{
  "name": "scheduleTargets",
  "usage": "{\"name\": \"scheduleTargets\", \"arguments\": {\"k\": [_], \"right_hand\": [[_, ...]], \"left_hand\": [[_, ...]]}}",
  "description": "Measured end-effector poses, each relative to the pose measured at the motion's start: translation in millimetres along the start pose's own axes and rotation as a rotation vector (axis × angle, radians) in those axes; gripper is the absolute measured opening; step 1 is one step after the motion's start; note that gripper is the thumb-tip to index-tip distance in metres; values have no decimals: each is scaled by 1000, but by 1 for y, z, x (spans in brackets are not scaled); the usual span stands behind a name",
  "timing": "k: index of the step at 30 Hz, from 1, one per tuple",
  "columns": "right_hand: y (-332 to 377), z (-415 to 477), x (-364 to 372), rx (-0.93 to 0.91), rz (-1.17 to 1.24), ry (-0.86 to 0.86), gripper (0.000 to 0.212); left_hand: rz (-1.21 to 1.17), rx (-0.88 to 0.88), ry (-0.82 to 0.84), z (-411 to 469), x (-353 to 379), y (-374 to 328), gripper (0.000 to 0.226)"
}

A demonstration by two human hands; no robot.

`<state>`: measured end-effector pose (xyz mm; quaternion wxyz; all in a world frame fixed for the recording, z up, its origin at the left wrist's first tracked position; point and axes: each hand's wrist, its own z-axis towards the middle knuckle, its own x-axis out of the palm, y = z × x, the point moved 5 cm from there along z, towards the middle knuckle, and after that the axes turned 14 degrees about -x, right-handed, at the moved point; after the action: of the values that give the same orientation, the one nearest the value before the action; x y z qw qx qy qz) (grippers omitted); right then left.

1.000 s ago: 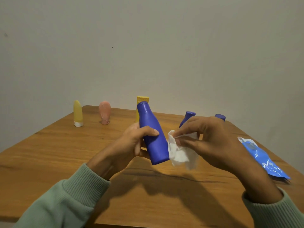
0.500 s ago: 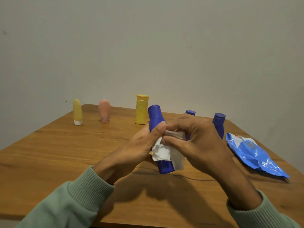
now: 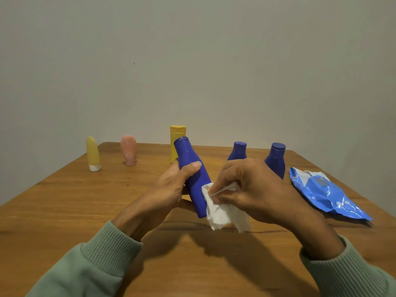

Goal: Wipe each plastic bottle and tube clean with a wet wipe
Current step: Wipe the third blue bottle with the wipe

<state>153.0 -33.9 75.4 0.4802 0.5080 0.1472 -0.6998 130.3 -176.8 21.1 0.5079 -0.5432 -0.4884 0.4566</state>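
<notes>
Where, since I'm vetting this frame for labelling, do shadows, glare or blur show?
Head view: left hand and right hand cast a dark shadow on the table below them; same view: bright glare spots on the glossy wipe packet; same view: held blue bottle and wet wipe look sharp, no evident blur.

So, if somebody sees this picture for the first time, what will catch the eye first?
The middle: the left hand grips a tilted blue bottle, and the right hand pinches a white wipe against its lower part. Then the shiny blue pack lying on the table at the right, and the yellow tube and pink tube standing at the far left.
</notes>
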Motion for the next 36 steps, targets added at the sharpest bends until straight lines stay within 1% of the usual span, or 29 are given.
{"name": "scheduleTargets", "arguments": {"k": [3, 5, 8, 13, 17, 23, 27, 36], "right_hand": [[-14, -1, 2, 63, -26, 17, 15], [-23, -2, 4, 90, -41, 20, 16], [-31, -2, 7, 115, -46, 25, 18], [-45, -2, 14, 165, -30, 46, 20], [-56, -2, 16, 199, -13, 64, 20], [-65, -3, 19, 208, -1, 64, 19], [-70, -2, 24, 202, -4, 52, 19], [-77, 1, 30, 180, -34, -28, 20]], "left_hand": [[31, -43, 23, 13, -2, 2, 30], [95, -53, 47, 22, -1, 2, 30], [188, -67, 87, 38, 0, 0, 37], [246, -100, 93, 69, -2, 2, 45], [247, -112, 38, 90, -2, 7, 37], [221, -117, 8, 105, 5, 18, 33], [181, -98, 16, 108, 6, 21, 34], [217, -46, -47, 115, 5, 21, 35]]}}
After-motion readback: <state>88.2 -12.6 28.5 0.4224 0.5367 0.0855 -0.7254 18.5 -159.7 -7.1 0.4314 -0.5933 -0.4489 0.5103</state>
